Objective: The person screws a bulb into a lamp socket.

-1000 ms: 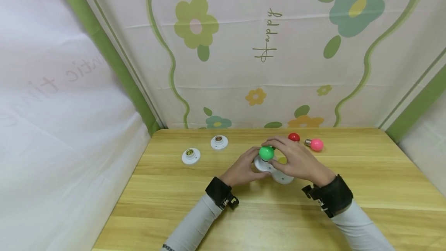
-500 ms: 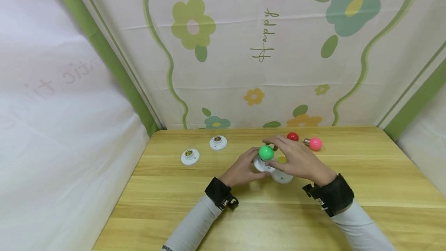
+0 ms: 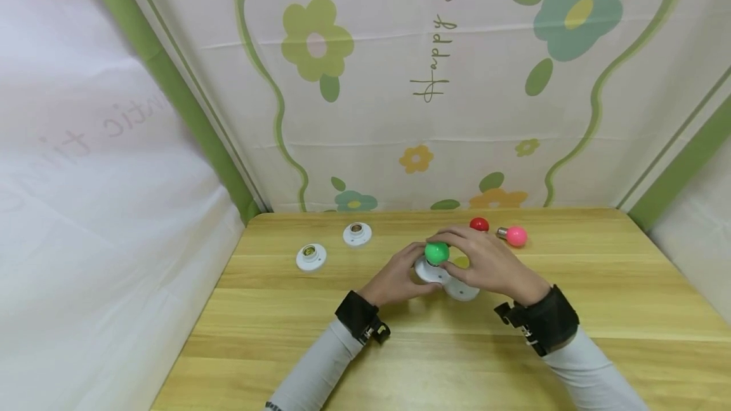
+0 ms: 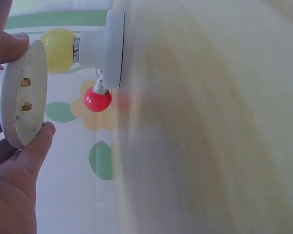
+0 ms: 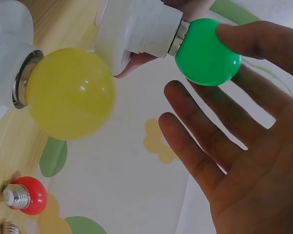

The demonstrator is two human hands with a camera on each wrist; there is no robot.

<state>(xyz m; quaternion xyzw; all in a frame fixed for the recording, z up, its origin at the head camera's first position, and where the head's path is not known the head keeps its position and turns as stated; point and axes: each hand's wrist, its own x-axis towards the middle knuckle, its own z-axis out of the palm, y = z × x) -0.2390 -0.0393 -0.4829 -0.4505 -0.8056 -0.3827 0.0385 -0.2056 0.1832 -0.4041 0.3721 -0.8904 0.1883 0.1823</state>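
1. Flowered cloth (image 3: 371, 113) hangs behind a wooden bench (image 3: 434, 360).
2. Between thumb and nearest fingers of the right hand (image 3: 488, 262), the green bulb (image 3: 436, 252) is lightly pinched; the remaining fingers spread loosely past it.
3. Its metal cap sits in a white holder (image 3: 429, 273), raised off the bench, the left hand (image 3: 398, 279) gripping the rim with fingers parted to its width.
4. Just beside stands the yellow bulb (image 5: 71, 95) in another holder (image 3: 462, 292).

Bulb (image 3: 436, 253) apparently within socket (image 3: 429, 273), two sockets (image 3: 308, 263) leftward
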